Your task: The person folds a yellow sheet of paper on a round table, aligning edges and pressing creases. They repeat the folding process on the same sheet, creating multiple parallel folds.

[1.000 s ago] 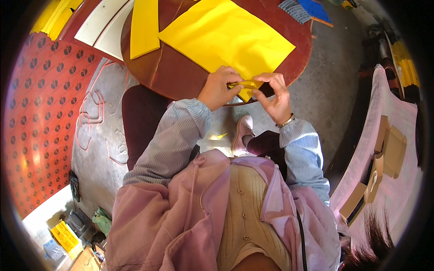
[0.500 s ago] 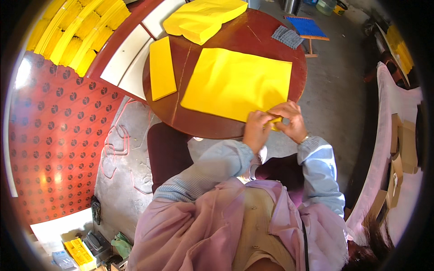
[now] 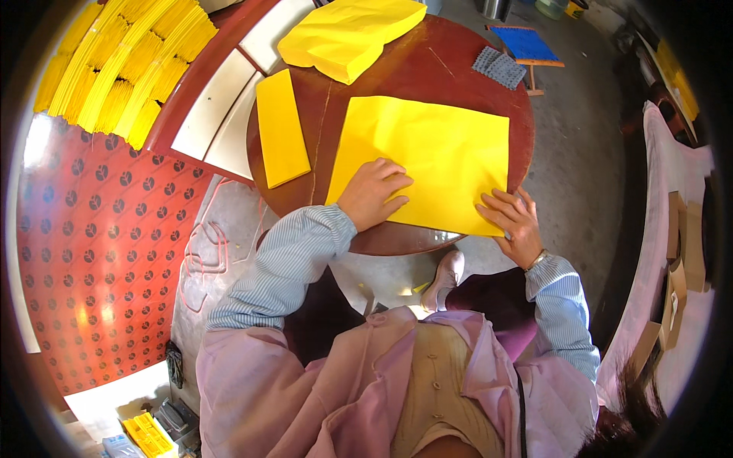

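A flat yellow rectangular sheet [image 3: 435, 153], of a material I cannot make out, lies on the round brown table [image 3: 416, 57], with its near right corner over the edge. My left hand [image 3: 374, 192] rests on the near left part of the sheet, open, palm down and fingers apart. At the near right corner, my right hand [image 3: 515, 227] has its fingers on top and its thumb by the edge, gripping the corner. Left of the sheet lies a narrow folded yellow piece [image 3: 282, 130]. Behind stands a thicker yellow pile [image 3: 343, 38].
A grey textured pad [image 3: 499, 67] lies at the table's right rim, near a small blue-topped stool [image 3: 527, 44]. Bundled yellow pieces [image 3: 122, 61] are stacked at the far left. Cardboard boxes [image 3: 676, 290] stand on the right. My legs are under the table's near edge.
My hands were close together, pinching at the near right corner. The left has moved left onto the sheet and opened; the right stays at the corner with fingers more spread.
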`<state>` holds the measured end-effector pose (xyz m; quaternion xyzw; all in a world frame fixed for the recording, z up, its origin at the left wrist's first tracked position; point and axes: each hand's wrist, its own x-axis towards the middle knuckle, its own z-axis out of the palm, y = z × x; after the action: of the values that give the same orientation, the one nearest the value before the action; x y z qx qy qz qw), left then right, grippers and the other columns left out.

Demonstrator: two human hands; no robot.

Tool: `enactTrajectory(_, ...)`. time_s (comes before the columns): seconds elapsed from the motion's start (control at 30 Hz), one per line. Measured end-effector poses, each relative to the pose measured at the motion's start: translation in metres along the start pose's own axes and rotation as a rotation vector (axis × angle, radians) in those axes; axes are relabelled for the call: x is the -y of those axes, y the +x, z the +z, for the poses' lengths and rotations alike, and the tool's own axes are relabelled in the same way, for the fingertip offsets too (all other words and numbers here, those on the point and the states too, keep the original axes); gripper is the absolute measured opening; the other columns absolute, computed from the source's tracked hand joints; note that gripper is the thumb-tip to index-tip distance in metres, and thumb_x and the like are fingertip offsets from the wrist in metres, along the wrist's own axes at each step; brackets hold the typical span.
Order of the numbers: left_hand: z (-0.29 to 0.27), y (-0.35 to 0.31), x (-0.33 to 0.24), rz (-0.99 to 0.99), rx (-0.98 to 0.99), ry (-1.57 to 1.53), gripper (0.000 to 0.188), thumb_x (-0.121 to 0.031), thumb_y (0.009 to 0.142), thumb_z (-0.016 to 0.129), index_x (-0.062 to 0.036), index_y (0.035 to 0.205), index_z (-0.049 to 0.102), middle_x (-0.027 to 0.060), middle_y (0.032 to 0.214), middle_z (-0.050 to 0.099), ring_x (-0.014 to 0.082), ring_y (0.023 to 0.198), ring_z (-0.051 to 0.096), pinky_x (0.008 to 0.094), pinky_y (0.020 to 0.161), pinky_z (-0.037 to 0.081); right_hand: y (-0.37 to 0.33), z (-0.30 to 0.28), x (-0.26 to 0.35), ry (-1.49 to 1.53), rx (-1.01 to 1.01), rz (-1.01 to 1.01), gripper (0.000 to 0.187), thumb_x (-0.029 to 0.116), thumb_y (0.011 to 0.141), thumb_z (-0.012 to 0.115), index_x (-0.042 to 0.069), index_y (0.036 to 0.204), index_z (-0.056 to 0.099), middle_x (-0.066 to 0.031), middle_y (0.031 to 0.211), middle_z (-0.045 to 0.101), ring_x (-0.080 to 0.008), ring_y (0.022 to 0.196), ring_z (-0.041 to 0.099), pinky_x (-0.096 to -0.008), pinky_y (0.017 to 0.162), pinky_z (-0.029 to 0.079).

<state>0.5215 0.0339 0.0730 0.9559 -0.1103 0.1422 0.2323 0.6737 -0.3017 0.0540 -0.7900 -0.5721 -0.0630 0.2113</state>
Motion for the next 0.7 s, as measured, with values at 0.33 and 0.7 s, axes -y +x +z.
enactTrajectory(0.33, -0.037, -0.034, 0.053, -0.146, 0.167, -0.188, 0.03, -0.017, 0.096, 0.074, -0.0079, 0.125, 0.071, 0.0122, 0.129, 0.067, 0.0341, 0.125, 0.059, 0.0427, 0.11, 0.049, 0.008, -0.013, 0.0, 0.054, 0.187, 0.126, 0.054, -0.003, 0.088, 0.068, 0.022, 0.136, 0.072, -0.0015, 0.137, 0.071, -0.0251, 0.136, 0.06, -0.0626, 0.126, 0.021)
enactTrajectory(0.7, -0.033, -0.037, 0.057, -0.112, 0.032, -0.084, 0.031, -0.023, 0.094, 0.077, -0.009, 0.122, 0.072, 0.0135, 0.137, 0.062, 0.0358, 0.13, 0.056, 0.0452, 0.111, 0.047, 0.003, -0.008, 0.009, 0.047, 0.167, 0.152, 0.06, -0.001, 0.079, 0.067, 0.017, 0.136, 0.07, -0.0059, 0.143, 0.067, -0.0292, 0.141, 0.056, -0.0619, 0.125, 0.023)
